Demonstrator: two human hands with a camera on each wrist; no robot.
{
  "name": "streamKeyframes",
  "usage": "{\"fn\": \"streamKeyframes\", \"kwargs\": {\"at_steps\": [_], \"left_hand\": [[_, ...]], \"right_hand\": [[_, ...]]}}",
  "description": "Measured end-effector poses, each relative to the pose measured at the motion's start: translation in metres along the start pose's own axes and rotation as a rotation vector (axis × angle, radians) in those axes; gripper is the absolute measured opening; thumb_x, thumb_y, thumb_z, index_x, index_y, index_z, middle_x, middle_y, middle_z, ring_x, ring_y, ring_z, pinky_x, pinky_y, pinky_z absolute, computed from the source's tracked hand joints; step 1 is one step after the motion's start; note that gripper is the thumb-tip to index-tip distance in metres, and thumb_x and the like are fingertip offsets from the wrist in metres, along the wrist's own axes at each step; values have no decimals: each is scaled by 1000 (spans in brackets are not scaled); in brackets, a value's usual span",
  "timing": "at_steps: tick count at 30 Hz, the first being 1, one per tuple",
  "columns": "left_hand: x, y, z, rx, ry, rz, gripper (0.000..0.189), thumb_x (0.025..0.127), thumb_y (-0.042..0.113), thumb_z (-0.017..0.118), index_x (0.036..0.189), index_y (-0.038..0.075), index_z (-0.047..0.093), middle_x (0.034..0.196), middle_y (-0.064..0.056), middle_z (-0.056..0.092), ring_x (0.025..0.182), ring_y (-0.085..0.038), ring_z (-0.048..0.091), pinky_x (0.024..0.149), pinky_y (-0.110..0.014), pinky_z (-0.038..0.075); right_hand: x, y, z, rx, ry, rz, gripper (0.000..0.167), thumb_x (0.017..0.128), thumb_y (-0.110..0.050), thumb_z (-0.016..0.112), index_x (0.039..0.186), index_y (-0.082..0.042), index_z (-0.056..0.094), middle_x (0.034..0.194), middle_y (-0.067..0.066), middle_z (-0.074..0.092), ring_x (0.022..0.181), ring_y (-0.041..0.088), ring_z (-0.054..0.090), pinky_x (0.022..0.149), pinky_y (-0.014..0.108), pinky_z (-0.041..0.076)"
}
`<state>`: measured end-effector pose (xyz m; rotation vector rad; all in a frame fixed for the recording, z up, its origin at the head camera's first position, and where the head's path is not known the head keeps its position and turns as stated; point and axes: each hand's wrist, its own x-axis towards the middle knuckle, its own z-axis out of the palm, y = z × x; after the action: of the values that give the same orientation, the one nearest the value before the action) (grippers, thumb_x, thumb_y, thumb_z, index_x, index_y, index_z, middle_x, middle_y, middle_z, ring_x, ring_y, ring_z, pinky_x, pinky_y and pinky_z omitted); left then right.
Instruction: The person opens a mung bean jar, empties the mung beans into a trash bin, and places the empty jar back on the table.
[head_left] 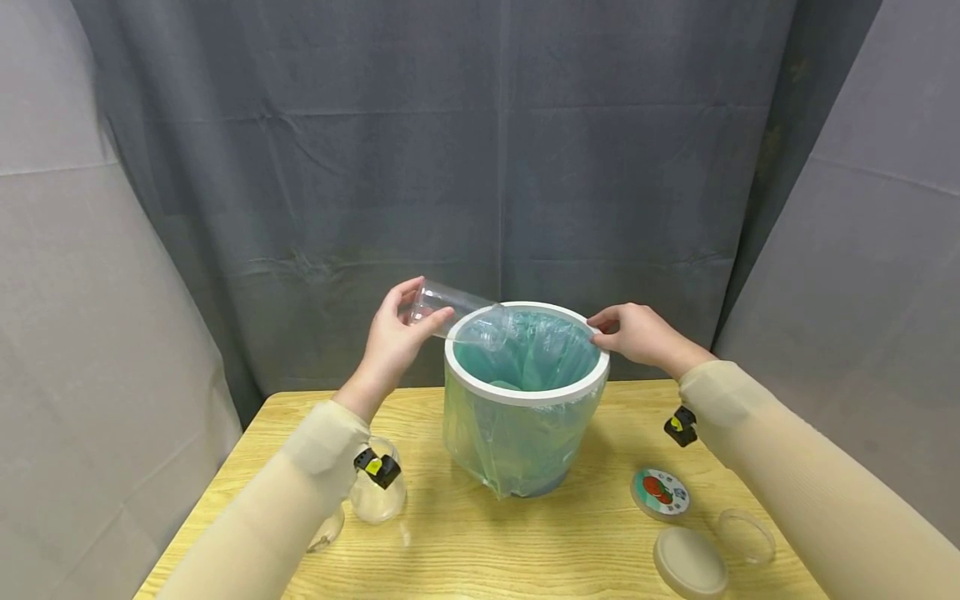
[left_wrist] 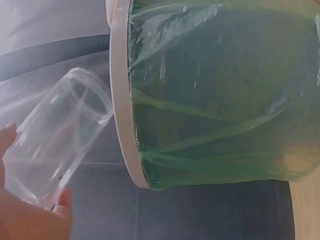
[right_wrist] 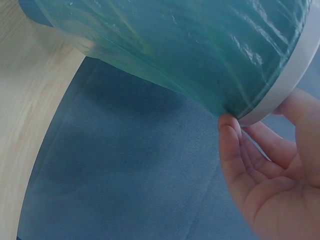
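Observation:
My left hand (head_left: 392, 343) grips a clear plastic jar (head_left: 457, 310) by one end, thumb on the near side. The jar is tilted, its far end lower and over the left rim of a trash bin (head_left: 517, 398). Over the bin is a translucent green trash bag (left_wrist: 225, 90), lining the inside and hanging down outside under a white ring. On the other side, my right hand (head_left: 643, 335) pinches the bin's rim (right_wrist: 285, 87) with thumb and fingers, one fingertip against the bag. What lies at the bin's bottom is mostly hidden.
Two clear containers (head_left: 378, 493) stand at the left of the wooden table (head_left: 465, 550), one partly behind my sleeve. At the right lie a round lid with a red fruit picture (head_left: 660, 493), a beige lid (head_left: 690, 563) and a clear ring-like piece (head_left: 746, 536). Grey curtains (head_left: 375, 167) surround the table.

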<state>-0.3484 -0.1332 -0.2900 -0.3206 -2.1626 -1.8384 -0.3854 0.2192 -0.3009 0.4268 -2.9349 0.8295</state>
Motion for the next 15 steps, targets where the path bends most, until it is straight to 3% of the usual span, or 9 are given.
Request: {"fn": "streamKeyframes", "kwargs": {"at_steps": [6,12,15], "left_hand": [[1,-1,0,-90,66,81,70,90,13,80,150,8,45,153,-14,47,131,-35,56,112,-39,47],[2,0,3,-148,111,142,66,90,8,79,146,4,46,149,-14,49,121,-28,58,109,-36,47],[1,-3,4,-132,92,150,66,89,7,80,145,3,46,148,-14,50,121,-31,58,110,-39,47]], "right_hand": [[0,0,1,0,4,-8,40,100,-19,66,133,3,65,124,23,68,112,35,65,96,50,55],[-1,0,0,3,1,-11,41,100,-20,67,134,3,64,125,23,68,112,35,65,95,50,56],[-1,-1,0,6,1,-10,41,100,-20,67,134,3,64,125,23,68,112,35,65,96,51,56]]}}
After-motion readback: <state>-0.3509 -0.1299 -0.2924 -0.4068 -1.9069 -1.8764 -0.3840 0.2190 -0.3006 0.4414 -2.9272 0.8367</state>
